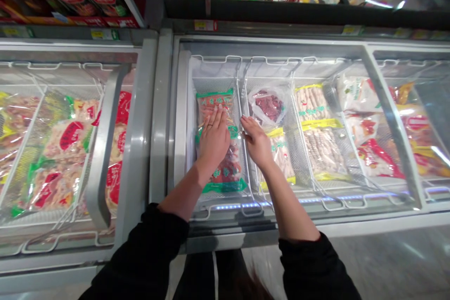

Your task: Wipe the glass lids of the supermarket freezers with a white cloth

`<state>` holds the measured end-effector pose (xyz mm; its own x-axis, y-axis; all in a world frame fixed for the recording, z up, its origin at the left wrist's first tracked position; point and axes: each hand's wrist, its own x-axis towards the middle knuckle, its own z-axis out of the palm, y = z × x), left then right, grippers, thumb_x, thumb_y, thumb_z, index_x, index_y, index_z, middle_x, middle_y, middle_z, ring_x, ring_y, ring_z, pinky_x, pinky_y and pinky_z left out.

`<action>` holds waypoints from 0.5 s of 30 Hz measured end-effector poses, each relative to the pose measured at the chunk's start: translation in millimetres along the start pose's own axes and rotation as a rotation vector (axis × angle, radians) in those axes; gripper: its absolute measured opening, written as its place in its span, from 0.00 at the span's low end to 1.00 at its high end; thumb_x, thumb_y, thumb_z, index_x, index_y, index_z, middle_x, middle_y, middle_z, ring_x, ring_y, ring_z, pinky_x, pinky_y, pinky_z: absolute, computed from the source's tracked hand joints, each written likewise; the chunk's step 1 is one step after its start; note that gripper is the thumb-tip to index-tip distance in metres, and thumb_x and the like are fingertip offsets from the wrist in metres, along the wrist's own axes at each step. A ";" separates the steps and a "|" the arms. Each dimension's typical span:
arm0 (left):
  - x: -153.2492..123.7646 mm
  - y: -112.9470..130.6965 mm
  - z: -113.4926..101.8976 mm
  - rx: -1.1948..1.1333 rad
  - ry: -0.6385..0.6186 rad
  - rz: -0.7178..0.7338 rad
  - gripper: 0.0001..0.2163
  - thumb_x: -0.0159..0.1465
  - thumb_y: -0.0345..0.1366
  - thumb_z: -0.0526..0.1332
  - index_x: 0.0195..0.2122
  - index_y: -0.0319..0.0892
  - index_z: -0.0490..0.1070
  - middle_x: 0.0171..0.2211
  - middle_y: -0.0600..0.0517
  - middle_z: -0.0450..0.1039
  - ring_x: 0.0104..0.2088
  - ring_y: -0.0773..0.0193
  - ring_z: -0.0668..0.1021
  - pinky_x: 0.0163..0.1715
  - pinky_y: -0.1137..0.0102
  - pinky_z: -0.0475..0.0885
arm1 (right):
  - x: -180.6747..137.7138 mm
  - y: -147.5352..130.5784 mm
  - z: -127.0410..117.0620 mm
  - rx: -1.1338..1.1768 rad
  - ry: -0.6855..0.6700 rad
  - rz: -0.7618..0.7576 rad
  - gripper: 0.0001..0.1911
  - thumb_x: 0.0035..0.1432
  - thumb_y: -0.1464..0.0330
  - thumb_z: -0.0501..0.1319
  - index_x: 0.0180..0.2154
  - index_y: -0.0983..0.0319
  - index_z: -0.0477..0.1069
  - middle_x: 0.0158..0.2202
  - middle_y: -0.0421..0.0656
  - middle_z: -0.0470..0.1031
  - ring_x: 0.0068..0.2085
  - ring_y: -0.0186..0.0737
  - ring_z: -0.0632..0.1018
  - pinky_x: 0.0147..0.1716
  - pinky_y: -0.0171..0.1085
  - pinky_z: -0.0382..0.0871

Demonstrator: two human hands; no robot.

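In the open freezer, by its left edge, two green-edged packs lie one behind the other in the first basket compartment: the upper pack toward the far edge and the lower pack toward the near edge. The left hand lies flat, palm down, over the place where the two meet; its fingers are straight and nearly together, with a ring on one, and the tips overlap the upper pack. How firmly they press cannot be told. The right hand is just beside it, above the wire divider that bounds this compartment on the right; its fingers are straight and close together, the thumb is set a little apart, and no item shows in its grasp. In the second compartment, a clear bag of dark red meat sits toward the far edge, and a yellow-edged pack, partly covered by the right hand and forearm, lies nearer the near edge. Two more yellow-edged packs, a far one and a near one, fill the third compartment. A lit strip runs along the near edge, below the packs.
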<state>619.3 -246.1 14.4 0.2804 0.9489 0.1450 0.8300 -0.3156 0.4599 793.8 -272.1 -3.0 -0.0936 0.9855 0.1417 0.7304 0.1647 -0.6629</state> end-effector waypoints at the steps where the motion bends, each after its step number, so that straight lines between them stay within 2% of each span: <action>1: 7.1 -2.3 1.3 0.012 0.004 -0.002 0.28 0.72 0.27 0.48 0.73 0.37 0.51 0.73 0.45 0.51 0.73 0.55 0.54 0.73 0.53 0.55 | 1.4 -5.5 4.6 0.003 -0.016 -0.010 0.38 0.59 0.82 0.52 0.67 0.50 0.64 0.68 0.37 0.65 0.71 0.43 0.62 0.71 0.56 0.58; 3: 15.9 -6.8 4.2 0.041 0.003 -0.003 0.27 0.72 0.26 0.49 0.72 0.33 0.52 0.73 0.43 0.51 0.73 0.54 0.54 0.73 0.54 0.55 | -6.2 -14.6 7.9 0.007 -0.060 -0.038 0.39 0.58 0.83 0.51 0.67 0.49 0.63 0.68 0.35 0.64 0.71 0.40 0.61 0.72 0.53 0.57; 5: 17.6 -10.6 7.4 0.064 -0.013 0.003 0.27 0.71 0.26 0.50 0.72 0.35 0.53 0.73 0.43 0.52 0.73 0.55 0.54 0.72 0.55 0.54 | -21.3 -17.9 3.6 0.012 -0.104 -0.062 0.41 0.58 0.84 0.50 0.68 0.49 0.62 0.68 0.35 0.64 0.71 0.38 0.61 0.71 0.52 0.58; 9: 10.7 -13.8 12.9 0.052 -0.019 0.022 0.29 0.71 0.27 0.51 0.73 0.38 0.51 0.73 0.44 0.50 0.74 0.55 0.52 0.72 0.52 0.54 | -36.9 -7.1 -10.6 0.012 -0.102 -0.039 0.40 0.60 0.83 0.50 0.68 0.47 0.60 0.68 0.34 0.65 0.71 0.38 0.62 0.70 0.54 0.60; 11: 8.3 -13.7 14.2 0.029 -0.002 0.027 0.30 0.70 0.27 0.50 0.74 0.39 0.49 0.73 0.44 0.49 0.74 0.54 0.53 0.72 0.50 0.54 | -26.6 0.8 -11.3 -0.001 -0.033 0.004 0.38 0.61 0.82 0.51 0.67 0.47 0.62 0.68 0.35 0.65 0.70 0.40 0.63 0.70 0.55 0.59; 15: 8.7 -12.5 13.4 0.011 0.009 0.031 0.31 0.70 0.26 0.49 0.74 0.40 0.48 0.73 0.45 0.50 0.73 0.54 0.54 0.72 0.50 0.56 | 14.1 3.1 1.8 -0.025 0.066 0.047 0.34 0.63 0.80 0.52 0.66 0.50 0.65 0.67 0.38 0.67 0.70 0.44 0.63 0.71 0.57 0.58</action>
<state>617.9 -234.0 -1.8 0.3017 0.9386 0.1672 0.8265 -0.3449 0.4449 793.5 -257.6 -4.4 -0.0141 0.9871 0.1597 0.7495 0.1162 -0.6517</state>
